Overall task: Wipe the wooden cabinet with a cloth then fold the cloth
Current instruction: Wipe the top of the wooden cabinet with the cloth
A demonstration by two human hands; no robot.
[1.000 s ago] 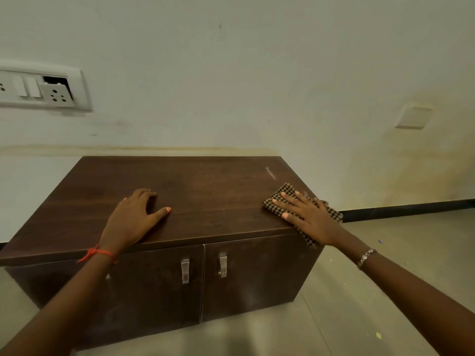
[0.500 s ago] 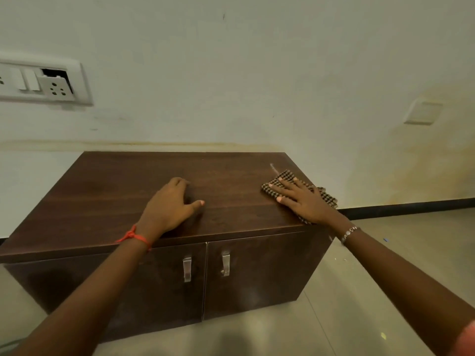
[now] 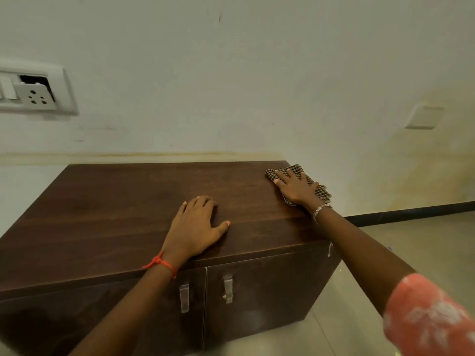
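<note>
A low dark wooden cabinet with two doors stands against the wall. A checked brown cloth lies at the back right corner of its top. My right hand presses flat on the cloth with the fingers spread, and the cloth's edges show around it. My left hand rests flat on the bare top near the front edge, a little right of the middle, with an orange thread on its wrist.
Two metal handles sit on the doors below the front edge. A white socket panel is on the wall at the left, a blank plate at the right. Tiled floor lies right of the cabinet.
My right hand has slid the cloth from the front right edge back to the rear right corner. My left hand has moved rightwards along the top.
</note>
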